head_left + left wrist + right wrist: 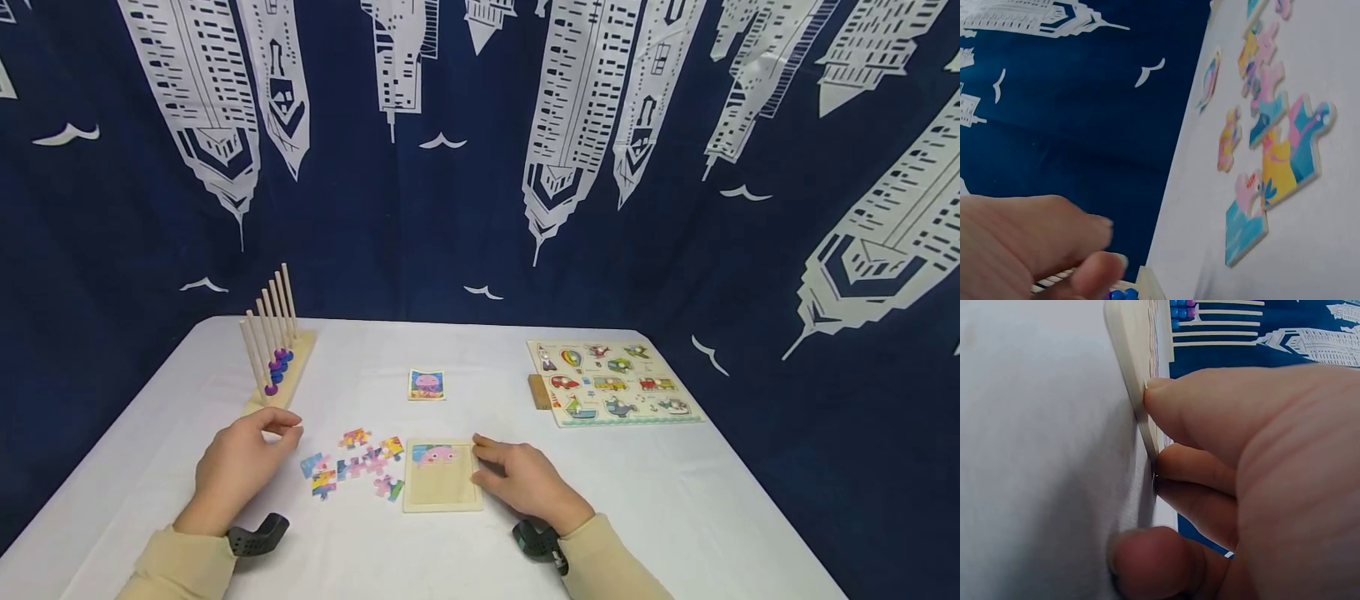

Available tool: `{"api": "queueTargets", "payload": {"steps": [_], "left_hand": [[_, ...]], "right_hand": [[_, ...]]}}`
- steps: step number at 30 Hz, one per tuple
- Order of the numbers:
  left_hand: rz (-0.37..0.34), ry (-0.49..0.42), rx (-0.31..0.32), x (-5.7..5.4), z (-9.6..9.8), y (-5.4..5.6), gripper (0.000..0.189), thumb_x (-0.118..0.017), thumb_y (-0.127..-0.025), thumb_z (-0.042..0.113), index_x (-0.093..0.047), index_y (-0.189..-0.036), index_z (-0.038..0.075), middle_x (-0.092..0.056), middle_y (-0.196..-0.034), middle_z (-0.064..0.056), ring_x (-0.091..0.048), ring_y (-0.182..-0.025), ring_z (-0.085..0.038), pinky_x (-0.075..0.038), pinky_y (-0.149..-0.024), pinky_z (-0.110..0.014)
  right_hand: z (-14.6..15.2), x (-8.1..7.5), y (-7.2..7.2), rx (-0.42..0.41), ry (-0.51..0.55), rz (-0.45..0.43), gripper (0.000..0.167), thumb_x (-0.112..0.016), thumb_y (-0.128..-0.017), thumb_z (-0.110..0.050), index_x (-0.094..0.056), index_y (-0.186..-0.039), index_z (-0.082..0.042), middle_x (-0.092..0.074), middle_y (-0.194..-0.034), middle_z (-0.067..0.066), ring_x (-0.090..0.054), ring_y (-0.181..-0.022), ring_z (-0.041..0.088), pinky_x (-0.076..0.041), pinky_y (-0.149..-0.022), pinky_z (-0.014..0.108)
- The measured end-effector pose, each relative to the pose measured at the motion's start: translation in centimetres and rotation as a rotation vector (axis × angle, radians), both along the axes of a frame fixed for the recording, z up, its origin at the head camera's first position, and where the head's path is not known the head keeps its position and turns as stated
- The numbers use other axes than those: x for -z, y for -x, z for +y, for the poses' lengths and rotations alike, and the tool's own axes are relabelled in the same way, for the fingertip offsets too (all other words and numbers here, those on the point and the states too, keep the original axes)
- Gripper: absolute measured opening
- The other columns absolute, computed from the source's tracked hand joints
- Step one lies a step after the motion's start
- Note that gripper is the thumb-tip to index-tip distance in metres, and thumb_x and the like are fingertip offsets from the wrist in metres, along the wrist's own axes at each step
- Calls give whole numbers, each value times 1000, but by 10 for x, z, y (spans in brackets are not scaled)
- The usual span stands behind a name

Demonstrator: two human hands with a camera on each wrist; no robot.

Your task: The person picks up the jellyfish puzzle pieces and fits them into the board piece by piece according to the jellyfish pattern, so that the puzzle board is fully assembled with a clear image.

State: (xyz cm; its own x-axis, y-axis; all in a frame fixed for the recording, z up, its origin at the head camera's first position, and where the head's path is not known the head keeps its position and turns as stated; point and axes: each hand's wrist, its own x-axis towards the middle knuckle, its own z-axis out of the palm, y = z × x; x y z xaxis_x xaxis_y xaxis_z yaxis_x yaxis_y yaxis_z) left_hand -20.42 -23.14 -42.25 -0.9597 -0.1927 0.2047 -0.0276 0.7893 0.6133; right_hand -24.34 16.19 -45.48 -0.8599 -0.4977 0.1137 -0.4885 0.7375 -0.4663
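In the head view a square wooden puzzle tray lies flat, with pink-and-blue picture pieces filling its top strip. My right hand rests its thumb and fingers against the tray's right edge; the right wrist view shows the fingertips at the wooden rim. Several loose jigsaw pieces lie scattered left of the tray, pink, yellow and blue. To their left, my left hand hovers with loosely bent fingers, and the left wrist view shows nothing between its thumb and fingers.
A wooden peg stand with blue and purple beads stands behind my left hand. Beyond the tray lies a small picture card. A vehicle peg puzzle board sits at the back right, overlapping a brown wooden block.
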Motion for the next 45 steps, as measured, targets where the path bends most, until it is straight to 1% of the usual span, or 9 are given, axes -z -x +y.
{"api": "queueTargets", "payload": {"steps": [5, 9, 13, 17, 23, 29, 37, 41, 45], "left_hand": [[-164, 72, 58, 3, -4, 1, 25, -76, -90, 35, -74, -106, 16, -73, -94, 1, -62, -78, -16, -40, -61, -33], [-260, 99, 106, 9, -6, 4, 29, -81, -84, 41, -72, -98, 18, -68, -87, 4, -59, -77, -16, -40, -62, -33], [-291, 108, 129, 14, -6, 6, 35, -84, -79, 47, -71, -96, 19, -67, -88, 5, -58, -78, -16, -41, -63, -34], [-289, 92, 130, 15, -4, 6, 33, -84, -79, 43, -71, -95, 17, -66, -85, 4, -58, -77, -16, -40, -62, -33], [-244, 74, 131, 15, 0, 5, 25, -83, -83, 30, -69, -97, 15, -66, -84, 4, -58, -75, -15, -39, -62, -32], [-188, 52, 141, 15, 1, 7, 15, -77, -89, 25, -71, -100, 16, -69, -86, 4, -58, -73, -14, -40, -62, -33], [-36, -62, 176, 15, 5, 8, 9, -70, -96, 21, -75, -104, 19, -73, -97, 1, -61, -88, -17, -45, -70, -32], [18, -150, 169, 14, 9, 7, 17, -70, -97, 20, -72, -113, 14, -72, -97, -3, -59, -78, -16, -46, -64, -28], [41, -225, 159, 15, 13, 8, 20, -72, -97, 22, -72, -114, 12, -72, -97, -4, -55, -71, -13, -45, -61, -26]], "right_hand": [[0, -1, 0, 3, 1, -5, 47, -72, -97, -32, -66, -137, -8, -57, -150, 2, -56, -137, 26, -47, -109, 48], [0, 1, -1, 11, 8, -23, 48, -72, -97, -33, -66, -138, -8, -57, -151, 2, -56, -137, 26, -46, -109, 48], [-1, 3, -2, 14, 13, -33, 49, -72, -97, -33, -66, -138, -8, -57, -150, 2, -56, -137, 26, -46, -109, 48], [-2, 4, -2, 15, 9, -21, 48, -72, -97, -33, -66, -137, -7, -57, -150, 1, -56, -137, 26, -46, -109, 48], [-3, 2, -3, 19, 12, -18, 48, -72, -97, -32, -66, -137, -6, -57, -150, 1, -55, -137, 25, -46, -110, 48], [-3, -1, -3, 16, 2, -15, 48, -72, -97, -32, -66, -137, -7, -57, -150, 2, -56, -137, 26, -46, -109, 48], [-2, -2, -2, 15, 0, -10, 48, -71, -97, -33, -66, -137, -7, -57, -151, 2, -56, -137, 26, -46, -109, 48], [-2, -3, -2, 12, -4, -10, 48, -71, -97, -33, -65, -138, -7, -56, -151, 2, -55, -137, 26, -46, -109, 48], [-2, -3, -2, 10, -17, -9, 48, -71, -97, -33, -65, -138, -7, -56, -151, 2, -55, -137, 27, -46, -109, 48]]}}
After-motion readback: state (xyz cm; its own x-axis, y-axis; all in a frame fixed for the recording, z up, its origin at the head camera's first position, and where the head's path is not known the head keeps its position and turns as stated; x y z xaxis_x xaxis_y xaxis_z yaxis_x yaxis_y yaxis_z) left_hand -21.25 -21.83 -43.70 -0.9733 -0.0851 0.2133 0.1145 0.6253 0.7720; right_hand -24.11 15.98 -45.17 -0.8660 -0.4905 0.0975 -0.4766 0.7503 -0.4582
